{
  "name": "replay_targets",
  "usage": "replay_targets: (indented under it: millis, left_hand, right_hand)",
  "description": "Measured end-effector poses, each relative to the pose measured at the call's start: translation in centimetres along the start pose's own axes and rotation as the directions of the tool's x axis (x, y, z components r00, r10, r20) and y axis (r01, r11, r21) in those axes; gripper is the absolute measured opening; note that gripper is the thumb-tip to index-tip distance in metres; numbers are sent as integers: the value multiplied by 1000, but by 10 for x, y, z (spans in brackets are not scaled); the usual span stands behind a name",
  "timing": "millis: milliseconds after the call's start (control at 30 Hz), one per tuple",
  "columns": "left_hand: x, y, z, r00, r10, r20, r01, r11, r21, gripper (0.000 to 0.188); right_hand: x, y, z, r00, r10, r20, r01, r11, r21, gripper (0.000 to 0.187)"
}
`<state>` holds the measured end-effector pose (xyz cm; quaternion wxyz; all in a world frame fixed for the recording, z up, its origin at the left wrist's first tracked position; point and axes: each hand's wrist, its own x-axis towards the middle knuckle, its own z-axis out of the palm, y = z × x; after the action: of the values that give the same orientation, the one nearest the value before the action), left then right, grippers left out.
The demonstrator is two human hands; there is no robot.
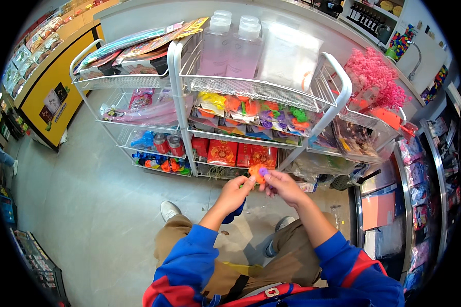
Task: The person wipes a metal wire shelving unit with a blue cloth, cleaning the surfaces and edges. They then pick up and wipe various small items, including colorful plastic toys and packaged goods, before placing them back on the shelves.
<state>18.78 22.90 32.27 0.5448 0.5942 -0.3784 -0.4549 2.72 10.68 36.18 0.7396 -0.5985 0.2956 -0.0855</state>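
In front of the white wire rack [175,56], my hands meet over a small bright orange plastic toy piece [256,175] with a purple round piece [263,171] against it. My left hand [235,192] pinches the orange piece between thumb and fingers. My right hand [284,188] has its fingers closed at the purple piece's right side. Whether the two pieces are joined, I cannot tell. A dark blue thing [234,212] shows just below my left hand; its kind is unclear.
Clear bottles [217,48] stand on the rack's top shelf, with colourful packaged toys [251,110] and red boxes [223,152] on lower shelves. Pink dried flowers [374,77] rise at right, near a packed display rack [420,204]. A yellow counter [51,112] stands at left.
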Motion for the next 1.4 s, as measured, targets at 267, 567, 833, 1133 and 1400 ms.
replay_targets:
  millis: [267,567,833,1133,1400]
  left_hand:
    - [-4,7,-2,1000,26,7,-27,998,62,38]
    - [-4,2,-2,997,80,6,-80,996,35,33]
    - [-6,0,-4,998,52,-23,-50,995,81,40]
    - [-6,2,-4,998,63,-12,-62,994,91,37]
    - [-5,-3,0,994,108,-14,-106,989,104,36]
  right_hand:
    - [35,-40,-21,884,-161,-439,237,964,124,25]
    - [56,-58,-18,896,-57,-440,255,878,405,29]
    - [65,-70,-14,886,18,-463,140,942,306,38]
    - [70,-66,-26,947,-152,-282,240,919,312,33]
    - [74,-73,-26,847,-223,-482,156,972,-175,31]
